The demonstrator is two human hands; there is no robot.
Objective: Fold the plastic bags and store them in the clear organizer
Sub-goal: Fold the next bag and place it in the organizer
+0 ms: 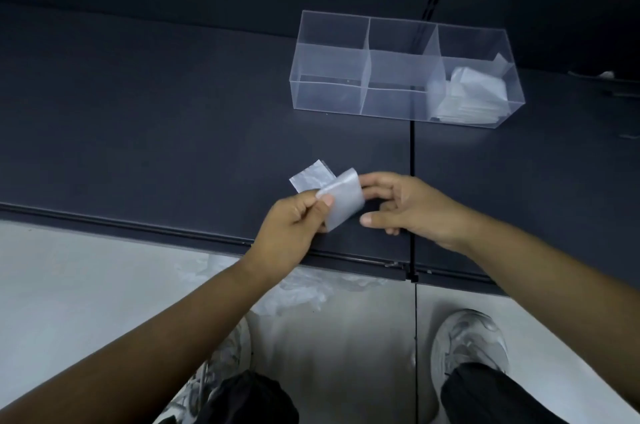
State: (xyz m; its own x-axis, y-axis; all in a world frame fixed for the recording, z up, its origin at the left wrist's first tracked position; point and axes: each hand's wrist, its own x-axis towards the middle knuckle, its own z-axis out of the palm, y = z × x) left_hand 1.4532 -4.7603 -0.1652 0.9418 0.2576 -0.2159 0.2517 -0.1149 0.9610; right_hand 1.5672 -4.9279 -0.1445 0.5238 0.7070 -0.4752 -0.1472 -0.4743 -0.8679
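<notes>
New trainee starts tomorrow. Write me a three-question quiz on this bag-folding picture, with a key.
1. True or false: the organizer has its middle compartment filled.
2. The bag being folded is: A. pinched by the left hand; B. in the organizer; C. out of view.
3. How many compartments has the organizer?
Key: 1 false, only the right one holds folded bags; 2 A; 3 three.
</notes>
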